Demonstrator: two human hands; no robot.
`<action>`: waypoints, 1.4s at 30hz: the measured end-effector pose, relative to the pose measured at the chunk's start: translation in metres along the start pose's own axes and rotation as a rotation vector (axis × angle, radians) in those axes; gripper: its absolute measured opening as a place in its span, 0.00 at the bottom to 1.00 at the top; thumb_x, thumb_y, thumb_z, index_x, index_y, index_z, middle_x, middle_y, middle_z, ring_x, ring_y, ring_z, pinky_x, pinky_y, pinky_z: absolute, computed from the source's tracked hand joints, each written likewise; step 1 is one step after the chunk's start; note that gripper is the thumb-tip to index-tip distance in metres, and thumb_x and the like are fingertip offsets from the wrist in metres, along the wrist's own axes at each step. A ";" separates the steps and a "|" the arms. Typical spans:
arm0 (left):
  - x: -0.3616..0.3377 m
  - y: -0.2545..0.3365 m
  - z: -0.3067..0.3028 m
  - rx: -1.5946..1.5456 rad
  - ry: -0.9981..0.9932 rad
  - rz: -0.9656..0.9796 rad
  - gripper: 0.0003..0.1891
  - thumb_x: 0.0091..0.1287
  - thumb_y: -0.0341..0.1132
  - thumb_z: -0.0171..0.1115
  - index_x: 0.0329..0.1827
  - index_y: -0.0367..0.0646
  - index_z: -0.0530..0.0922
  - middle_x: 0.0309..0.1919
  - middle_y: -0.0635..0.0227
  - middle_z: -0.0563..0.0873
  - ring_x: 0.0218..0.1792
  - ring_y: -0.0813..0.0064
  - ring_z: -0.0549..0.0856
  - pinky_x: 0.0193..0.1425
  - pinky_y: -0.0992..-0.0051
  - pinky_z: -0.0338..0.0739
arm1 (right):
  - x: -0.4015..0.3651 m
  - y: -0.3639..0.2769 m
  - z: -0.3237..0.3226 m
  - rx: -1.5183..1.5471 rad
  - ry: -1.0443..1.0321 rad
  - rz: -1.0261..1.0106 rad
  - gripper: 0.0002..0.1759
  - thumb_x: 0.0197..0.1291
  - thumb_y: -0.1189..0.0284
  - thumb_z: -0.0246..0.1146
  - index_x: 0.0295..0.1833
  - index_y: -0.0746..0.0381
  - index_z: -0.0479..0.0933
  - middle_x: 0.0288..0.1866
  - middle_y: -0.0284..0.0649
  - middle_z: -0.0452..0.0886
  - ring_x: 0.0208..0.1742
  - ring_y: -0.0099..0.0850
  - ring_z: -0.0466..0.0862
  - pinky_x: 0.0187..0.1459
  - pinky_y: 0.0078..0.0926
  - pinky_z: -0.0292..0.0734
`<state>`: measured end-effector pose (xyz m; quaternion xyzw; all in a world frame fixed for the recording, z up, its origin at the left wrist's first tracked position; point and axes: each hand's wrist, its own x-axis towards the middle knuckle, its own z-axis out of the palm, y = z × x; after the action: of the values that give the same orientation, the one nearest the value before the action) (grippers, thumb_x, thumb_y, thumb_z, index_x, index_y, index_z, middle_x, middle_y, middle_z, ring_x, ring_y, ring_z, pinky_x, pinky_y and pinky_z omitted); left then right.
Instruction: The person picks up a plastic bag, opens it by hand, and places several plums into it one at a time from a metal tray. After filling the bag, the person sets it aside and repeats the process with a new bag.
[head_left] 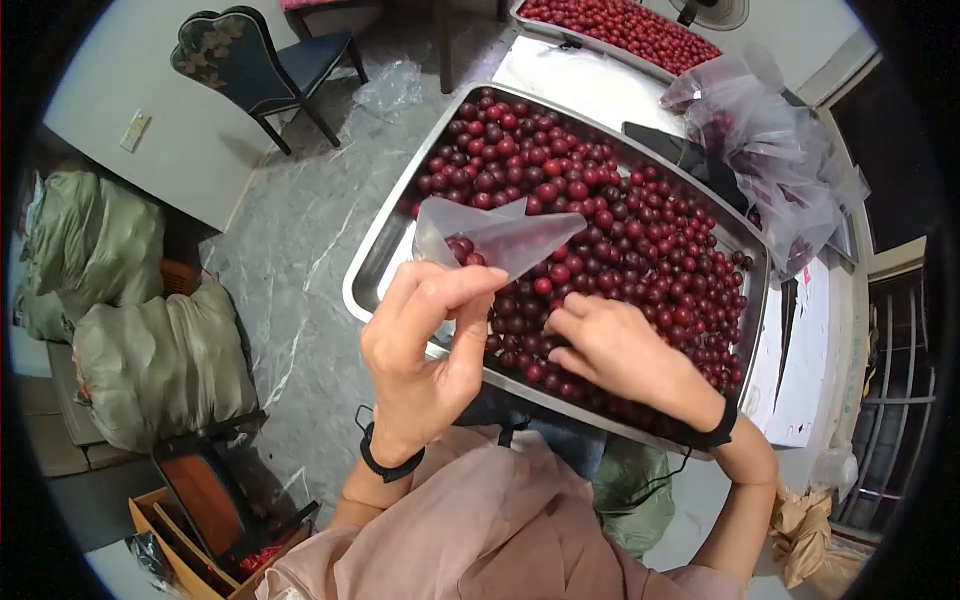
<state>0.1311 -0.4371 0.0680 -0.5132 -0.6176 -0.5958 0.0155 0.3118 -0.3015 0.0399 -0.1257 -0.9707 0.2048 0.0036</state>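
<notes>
A large metal tray [372,262] is filled with round, glossy dark-red fruits [650,245] that look like cherries or small plums. My left hand [425,350] pinches the edge of a clear plastic bag [520,240] between thumb and fingers, above the tray's near left side. A few of the fruits show inside the bag. To its right, my right hand [625,355] reaches down among the fruits near the tray's front edge. Its fingers are curled together, and what they hold, if anything, is hidden.
Beyond the tray stands a second tray of red fruits [625,35]. Crumpled clear plastic bags [765,150] lie at the back right. A dark chair [265,65] stands far left. Stuffed green sacks [165,355] and a cardboard box [150,515] sit on the left.
</notes>
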 end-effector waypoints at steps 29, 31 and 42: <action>0.001 0.006 0.000 0.009 -0.055 0.022 0.18 0.55 0.13 0.66 0.45 0.43 0.87 0.31 0.64 0.84 0.30 0.70 0.85 0.33 0.73 0.78 | 0.063 -0.013 -0.098 0.482 0.212 -0.268 0.18 0.68 0.74 0.63 0.61 0.67 0.77 0.50 0.48 0.86 0.49 0.42 0.87 0.51 0.38 0.81; 0.001 0.005 -0.001 0.011 -0.071 0.031 0.18 0.55 0.13 0.66 0.45 0.44 0.87 0.31 0.64 0.83 0.30 0.69 0.85 0.33 0.72 0.78 | 0.071 -0.013 -0.097 0.430 0.188 -0.272 0.18 0.68 0.75 0.63 0.61 0.67 0.77 0.50 0.49 0.86 0.49 0.44 0.87 0.51 0.39 0.81; -0.006 0.007 0.001 -0.015 -0.135 0.033 0.13 0.60 0.15 0.67 0.45 0.40 0.86 0.33 0.64 0.83 0.30 0.73 0.82 0.35 0.76 0.76 | 0.139 -0.027 -0.071 -0.081 -0.395 -0.136 0.10 0.52 0.70 0.68 0.40 0.61 0.86 0.33 0.48 0.87 0.38 0.47 0.88 0.40 0.44 0.80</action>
<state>0.1394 -0.4417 0.0693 -0.5624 -0.6044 -0.5639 -0.0204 0.1744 -0.2631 0.1092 -0.0174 -0.9662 0.1857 -0.1778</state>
